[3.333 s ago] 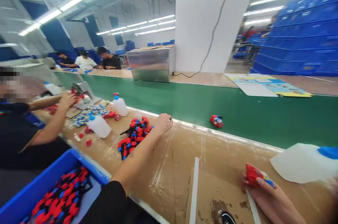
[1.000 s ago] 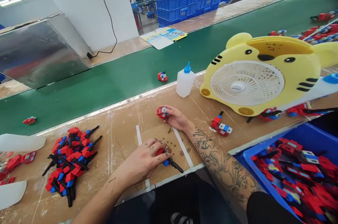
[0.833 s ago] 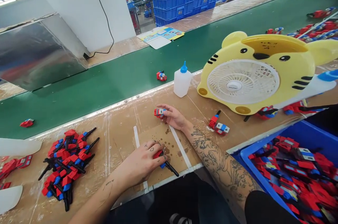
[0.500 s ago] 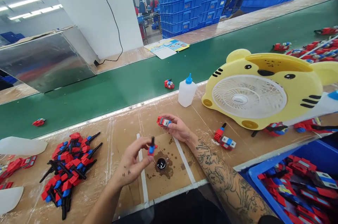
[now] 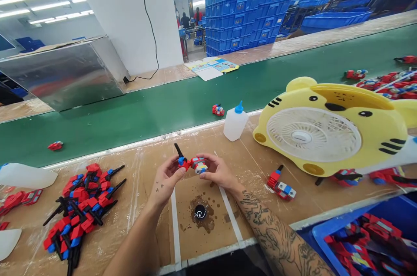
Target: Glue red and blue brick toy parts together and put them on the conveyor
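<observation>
My left hand (image 5: 167, 180) pinches a small red and blue toy part (image 5: 183, 162) whose black rod points up. Between the thumb and fingers of my right hand (image 5: 220, 172) is a red, white and blue toy block (image 5: 199, 165). The two pieces meet end to end, or nearly so; I cannot tell if they are joined. Below them a small black cup (image 5: 200, 212) of liquid sits among wet spots on the brown tabletop (image 5: 156, 232). A heap of red and blue parts with black rods (image 5: 81, 206) lies left of my left hand.
A white bottle with blue nozzle (image 5: 235, 124) stands by the green conveyor belt (image 5: 156, 111). The yellow animal-faced fan (image 5: 325, 133) blocks the right side. A toy assembly (image 5: 282, 185) lies before it. At lower right is a blue bin (image 5: 321, 228) of toy pieces.
My hands have come together and moved slightly away from me, bringing the rod part up against or close to the block. The camera view has shifted a little.
</observation>
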Demonstrator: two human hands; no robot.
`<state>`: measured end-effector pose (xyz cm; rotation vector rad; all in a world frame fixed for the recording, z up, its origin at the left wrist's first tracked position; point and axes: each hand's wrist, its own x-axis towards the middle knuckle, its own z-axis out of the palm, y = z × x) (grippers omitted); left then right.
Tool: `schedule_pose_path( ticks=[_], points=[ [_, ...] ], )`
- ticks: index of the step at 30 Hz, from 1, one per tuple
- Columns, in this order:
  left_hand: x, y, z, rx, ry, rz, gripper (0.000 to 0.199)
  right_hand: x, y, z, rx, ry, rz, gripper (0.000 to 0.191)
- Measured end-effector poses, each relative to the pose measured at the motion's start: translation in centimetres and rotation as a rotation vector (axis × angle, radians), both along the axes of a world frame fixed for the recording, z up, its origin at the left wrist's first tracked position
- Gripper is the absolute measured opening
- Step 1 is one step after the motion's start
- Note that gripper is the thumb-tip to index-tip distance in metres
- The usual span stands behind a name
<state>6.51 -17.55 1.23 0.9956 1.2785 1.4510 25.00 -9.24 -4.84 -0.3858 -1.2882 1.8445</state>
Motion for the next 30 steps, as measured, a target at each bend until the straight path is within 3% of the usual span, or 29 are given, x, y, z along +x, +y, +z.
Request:
schedule_pose_path(
  ticks=[15, 19, 23, 30],
  points=[
    [-0.4, 0.3, -0.7, 0.017, 0.059, -0.029, 0.046, 0.0, -0.3, 0.2, 0.046, -0.090, -0.072, 0.062],
    [-0.3, 0.1, -0.5, -0.006, 0.157, -0.044, 0.046, 0.4, -0.4, 0.5, 0.274, -0.244, -0.118, 0.060],
    [0.1, 0.0, -0.7, 0.069, 0.419, -0.066, 0.038, 0.6, -0.4, 1.1, 0.539, -0.426, -0.212, 0.057],
    [3.0, 0.3, -0.8, 0.096, 0.605, 0.058, 0.048, -0.1, -1.6, 1.5, 0.851, -0.552, -0.454, 0.052]
  ],
)
